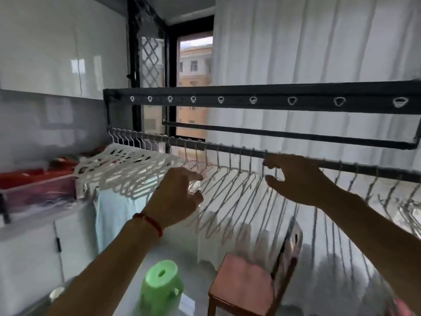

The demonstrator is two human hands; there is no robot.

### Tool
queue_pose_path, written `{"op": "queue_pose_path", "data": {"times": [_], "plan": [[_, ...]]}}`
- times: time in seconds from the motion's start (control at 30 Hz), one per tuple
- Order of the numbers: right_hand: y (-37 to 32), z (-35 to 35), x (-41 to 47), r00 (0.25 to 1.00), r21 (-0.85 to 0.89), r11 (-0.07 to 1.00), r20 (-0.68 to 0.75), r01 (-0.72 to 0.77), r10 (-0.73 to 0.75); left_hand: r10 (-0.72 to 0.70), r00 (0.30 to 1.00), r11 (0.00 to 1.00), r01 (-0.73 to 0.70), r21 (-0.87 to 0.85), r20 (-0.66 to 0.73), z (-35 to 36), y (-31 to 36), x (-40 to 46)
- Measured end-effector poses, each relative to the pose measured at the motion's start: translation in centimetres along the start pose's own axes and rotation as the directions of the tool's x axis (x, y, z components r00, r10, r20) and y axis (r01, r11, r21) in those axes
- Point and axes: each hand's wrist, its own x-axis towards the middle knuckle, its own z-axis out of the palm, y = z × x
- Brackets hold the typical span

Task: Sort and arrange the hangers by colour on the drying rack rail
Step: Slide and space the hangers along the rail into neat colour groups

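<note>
- The white hangers (127, 167) sit bunched at the left of the rail (296, 157), likely sorted already; pale wire hangers (230, 185) hang spread across the middle.
- The left hand (180, 195) pinches a wire hanger.
- The right hand (296, 179) reaches for a hook, fingers loose and apart, holding nothing.
- Hangers at the right edge are blurry and cut off.

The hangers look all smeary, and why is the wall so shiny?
Head view: the grey hangers are smeared by motion blur, as are both hands; the tiled wall mirrors window daylight as glare; the rack rail bends because the lens is wide-angle; the bright curtain backlights everything, so the arms look dark.
</note>
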Motion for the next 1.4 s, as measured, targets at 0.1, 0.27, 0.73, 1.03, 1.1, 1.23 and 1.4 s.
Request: {"op": "queue_pose_path", "data": {"times": [0.1, 0.27, 0.73, 1.03, 1.1, 1.23, 1.4], "plan": [[-1.9, 2.6, 2.2, 1.000, -0.050, 0.999, -0.005, 0.017, -0.017, -0.023, 1.000, 1.000, 0.023, -0.008, 0.012, -1.1, -3.9, 0.8], [-3.0, 6.0, 5.8, 1.000, -0.017, 1.000, -0.024, 0.008, -0.008, -0.041, 0.999, 0.999, 0.040, 0.017, 0.034, -1.8, -9.1, 1.9], [-2.5, 16.7, 19.0, 0.994, -0.055, 0.996, -0.083, 0.071, -0.075, 0.022, 0.998, 0.994, -0.028, 0.106, 0.055, 1.4, -20.2, 13.6], [-2.4, 19.1, 25.0, 0.998, -0.222, 0.974, -0.047, -0.040, 0.030, 0.208, 0.973, 0.974, -0.215, 0.075, 0.096, 4.2, -24.1, 25.6], [-2.5, 19.3, 26.0, 0.998, -0.271, 0.961, 0.008, -0.052, 0.057, 0.293, 0.945, 0.953, -0.301, 0.037, 0.146, 4.6, -24.7, 27.8], [-3.2, 19.7, 27.8, 0.988, -0.320, 0.944, 0.100, -0.080, 0.118, 0.451, 0.856, 0.888, -0.459, -0.027, 0.253, 5.7, -25.2, 31.5], [-5.3, 20.6, 29.9, 0.978, -0.333, 0.939, 0.152, -0.086, 0.143, 0.499, 0.742, 0.851, -0.518, -0.090, 0.449, 5.8, -26.5, 35.1]]}}
